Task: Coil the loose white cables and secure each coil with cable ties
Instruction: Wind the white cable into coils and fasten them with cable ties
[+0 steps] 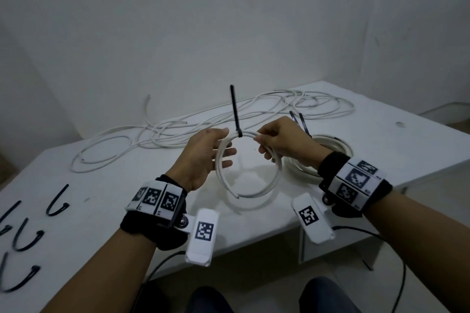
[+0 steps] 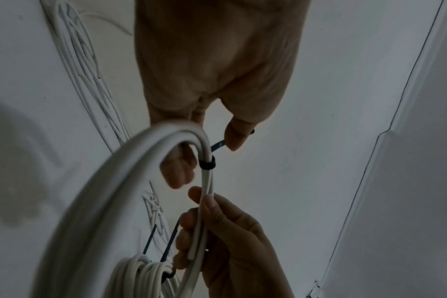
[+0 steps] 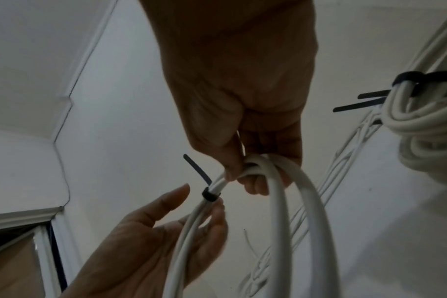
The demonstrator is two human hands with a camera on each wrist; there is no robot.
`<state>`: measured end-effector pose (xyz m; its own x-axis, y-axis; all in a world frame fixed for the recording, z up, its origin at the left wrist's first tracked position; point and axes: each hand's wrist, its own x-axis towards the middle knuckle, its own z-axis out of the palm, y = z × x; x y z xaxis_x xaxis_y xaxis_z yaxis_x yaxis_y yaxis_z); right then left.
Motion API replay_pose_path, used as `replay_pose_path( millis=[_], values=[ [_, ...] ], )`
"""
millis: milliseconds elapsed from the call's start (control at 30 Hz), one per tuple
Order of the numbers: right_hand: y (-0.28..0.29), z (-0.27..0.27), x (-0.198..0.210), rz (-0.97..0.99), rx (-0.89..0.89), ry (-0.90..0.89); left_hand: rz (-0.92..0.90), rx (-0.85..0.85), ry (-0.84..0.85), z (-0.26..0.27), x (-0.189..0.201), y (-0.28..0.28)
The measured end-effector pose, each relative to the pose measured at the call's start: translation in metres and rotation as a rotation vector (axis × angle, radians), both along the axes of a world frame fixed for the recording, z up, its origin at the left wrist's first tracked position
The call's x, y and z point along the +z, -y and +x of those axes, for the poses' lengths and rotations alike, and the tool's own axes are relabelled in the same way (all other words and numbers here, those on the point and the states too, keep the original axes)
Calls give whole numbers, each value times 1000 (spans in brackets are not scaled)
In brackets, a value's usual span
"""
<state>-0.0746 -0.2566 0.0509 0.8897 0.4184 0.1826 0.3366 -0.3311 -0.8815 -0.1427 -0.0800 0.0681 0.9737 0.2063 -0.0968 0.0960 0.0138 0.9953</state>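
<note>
I hold a small coil of white cable [image 1: 254,193] above the table [image 1: 127,178]. A black cable tie [image 1: 235,109] is cinched round the top of the coil, and its long tail stands straight up. My right hand [image 1: 269,142] grips the coil strands just right of the tie. My left hand [image 1: 218,150] is open to the left of the tie, its straight fingers touching the strands. The right wrist view shows the tie head [image 3: 211,194] between the left thumb and fingers, with the tail free. In the left wrist view the tie head [image 2: 207,164] sits below the left thumb.
Loose white cables [image 1: 203,122] lie tangled along the back of the table. A tied coil [image 1: 330,145] with black tie tails sits behind my right hand. Several black cable ties [image 1: 57,201] lie at the table's left. The table's front edge runs under my wrists.
</note>
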Motion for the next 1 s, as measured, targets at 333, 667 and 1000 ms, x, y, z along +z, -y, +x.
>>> replay_pose_path(
  millis=[333,667,1000],
  values=[
    [-7,13,-20,-26,-175,-191,505,-315,-18,-21,-30,-31],
    [-31,19,-38,-398,-215,-77,995,-385,-187,-7,-49,-41],
    [-26,13,-38,-698,-141,14,1080,-412,-169,7,-47,-33]
  ],
)
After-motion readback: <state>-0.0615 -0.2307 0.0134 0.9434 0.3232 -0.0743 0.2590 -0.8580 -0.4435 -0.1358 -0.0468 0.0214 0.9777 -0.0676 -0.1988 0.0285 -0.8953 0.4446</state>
